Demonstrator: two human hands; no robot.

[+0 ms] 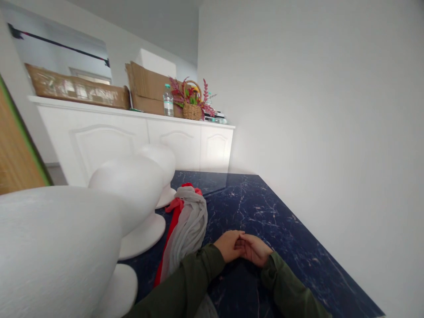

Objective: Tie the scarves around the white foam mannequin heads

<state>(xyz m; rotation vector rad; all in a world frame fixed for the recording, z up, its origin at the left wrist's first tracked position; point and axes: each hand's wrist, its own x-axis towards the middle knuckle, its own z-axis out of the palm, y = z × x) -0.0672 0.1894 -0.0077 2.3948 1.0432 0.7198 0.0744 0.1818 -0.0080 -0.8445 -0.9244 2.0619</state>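
Observation:
My left hand point(229, 245) and my right hand point(255, 250) rest together low over the dark blue marbled table point(265, 216). The fingers of both curl in and overlap, and no object shows between them. Part of the right hand's palm faces up, while its fingertips are hidden behind the left hand. Just left of my hands lies a bunched grey scarf point(194, 216), partly covered by my left sleeve. Beneath and beside it runs a red scarf point(170, 238).
Three smooth white head-shaped forms point(127, 187) on round bases line the table's left side. A white wall point(314, 110) borders the right. Behind, a white cabinet point(109, 137) carries cardboard boxes point(79, 90), a water bottle point(168, 101) and a flower basket point(192, 111).

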